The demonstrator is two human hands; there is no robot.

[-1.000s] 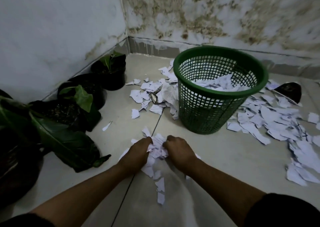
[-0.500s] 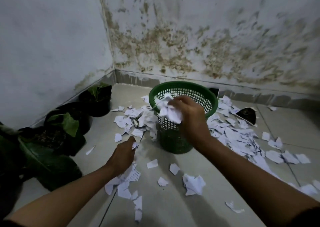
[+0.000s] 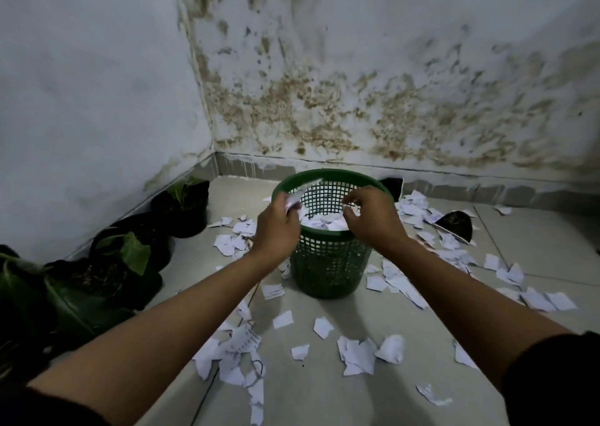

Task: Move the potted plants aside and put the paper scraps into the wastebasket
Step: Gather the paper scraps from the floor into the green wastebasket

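Green wastebasket (image 3: 328, 263) upright on the tiled floor (image 3: 406, 390) near the room corner, partly filled with white paper scraps (image 3: 324, 222). Both hands raised over the basket rim, one at each side of the opening. Left hand (image 3: 279, 224) at the left rim, fingers curled around a small bunch of paper (image 3: 297, 197) projecting above the knuckles. Right hand (image 3: 373, 216) at the right rim, fingers bent and pinching a small scrap (image 3: 352, 211) above the contents; exact grip partly hidden. Loose scraps (image 3: 357, 351) scattered on the floor in front of, left of and right of the basket. Potted plants (image 3: 130, 253) lined up along the left wall, well apart from the basket. Dark triangular item (image 3: 454, 227) on the floor right of the basket, among paper. Compared with half a second ago: left hand up from the floor pile to the rim, now with paper; right hand across from the near-left rim to the right side, its large wad gone.
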